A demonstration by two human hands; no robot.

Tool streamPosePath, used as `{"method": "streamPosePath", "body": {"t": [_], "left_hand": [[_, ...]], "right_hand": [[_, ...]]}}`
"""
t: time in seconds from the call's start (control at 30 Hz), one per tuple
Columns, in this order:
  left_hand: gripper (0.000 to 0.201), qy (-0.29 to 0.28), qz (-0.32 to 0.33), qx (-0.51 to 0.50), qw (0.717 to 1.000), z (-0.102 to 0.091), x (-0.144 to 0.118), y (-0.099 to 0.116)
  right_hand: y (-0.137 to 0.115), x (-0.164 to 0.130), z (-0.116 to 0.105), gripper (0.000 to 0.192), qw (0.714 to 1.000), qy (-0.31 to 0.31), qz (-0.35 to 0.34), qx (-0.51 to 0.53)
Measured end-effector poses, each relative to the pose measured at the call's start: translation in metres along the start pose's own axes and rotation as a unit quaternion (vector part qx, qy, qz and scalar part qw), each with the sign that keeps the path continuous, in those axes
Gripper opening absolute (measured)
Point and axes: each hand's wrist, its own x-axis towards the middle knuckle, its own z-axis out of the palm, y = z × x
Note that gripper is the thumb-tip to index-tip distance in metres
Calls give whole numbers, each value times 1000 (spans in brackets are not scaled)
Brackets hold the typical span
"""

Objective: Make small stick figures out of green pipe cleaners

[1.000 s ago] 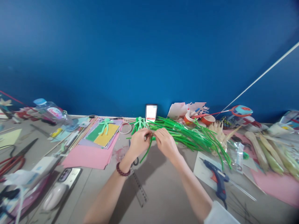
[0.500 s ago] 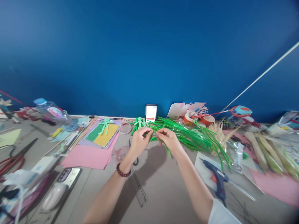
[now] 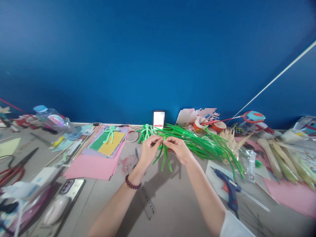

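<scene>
We pinched the folded green pipe cleaners (image 3: 163, 154) at their top bend between our left hand (image 3: 147, 150) and right hand (image 3: 178, 149), the loose ends hanging just below our fingertips. To do it well we judged both pinches should sit tight against the bend, twisting evenly

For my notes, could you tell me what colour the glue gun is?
The glue gun is blue with an orange trigger, seen in the head view.

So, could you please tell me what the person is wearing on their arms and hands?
Both hands are bare, with no gloves or rings visible. The left wrist wears a dark red beaded bracelet. A white sleeve cuff shows on the right arm near the elbow; the left forearm is uncovered.
</scene>
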Motion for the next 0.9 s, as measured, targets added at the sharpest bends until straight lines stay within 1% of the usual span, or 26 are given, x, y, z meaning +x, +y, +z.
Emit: {"method": "streamPosePath", "body": {"t": [0.13, 0.3, 0.37, 0.43, 0.47, 0.57, 0.7, 0.8, 0.9], "left_hand": [[19, -7, -64, -49, 997, 0, -1, 0], [30, -40, -100, -127, 986, -1, -1, -1], [34, -69, -100, -144, 982, 0, -1, -2], [37, -91, -83, -145, 982, 1, -1, -3], [37, -94, -68, -138, 984, 1, -1, -4], [35, -80, -28, -99, 991, 2, 0, -8], [37, -79, -47, -84, 992, 3, 1, -10], [36, -92, -57, -118, 987, 4, 1, -9], [33, -114, -61, -145, 981, 4, 0, -5]], "right_hand": [[1, 1, 1, 31, 1000, 15, -12, -11], [1, 3, -2, 39, 997, 50, -49, -16], [3, 5, -3, 41, 997, 55, -58, -5], [4, 6, -5, 41, 996, 61, -62, -4], [5, 6, -5, 40, 996, 63, -62, -5], [6, 7, -6, 38, 996, 59, -66, -7], [6, 8, -8, 36, 996, 54, -55, -33], [7, 9, -10, 31, 996, 41, -54, -61], [4, 9, -12, 27, 996, 17, -59, -61]]}}
